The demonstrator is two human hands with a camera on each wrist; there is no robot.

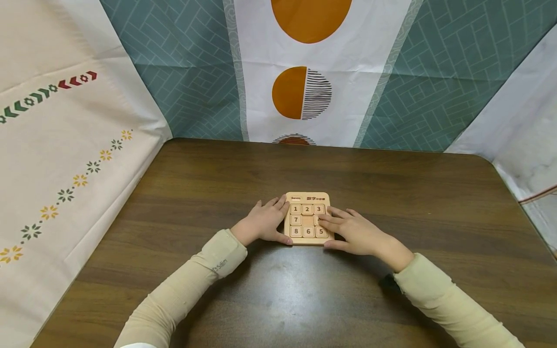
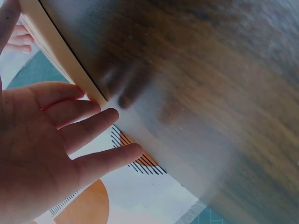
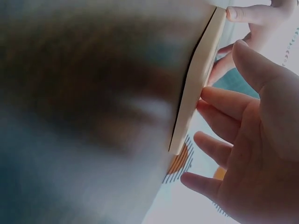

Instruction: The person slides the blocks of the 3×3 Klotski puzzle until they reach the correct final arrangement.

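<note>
- Brown tabletop (image 1: pixel 209 179): carries everything.
- Right hand (image 1: pixel 354 234): unclenched, fingers over a right-side tile (image 1: pixel 316 219).
- Left hand (image 1: pixel 266 221): relaxed, fingers extended along the puzzle's left edge.
- Wooden number puzzle (image 1: pixel 308 220): lies flat between both hands.

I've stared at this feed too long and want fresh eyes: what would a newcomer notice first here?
Likely the pale number puzzle on the dark brown table, its centre square vacant amid numbered tiles. Next, the left hand at its left edge and the right hand at its right, partly covering the middle-right tile. Behind the table, the half-orange, half-striped circle stands out on the hanging cloth.
</note>
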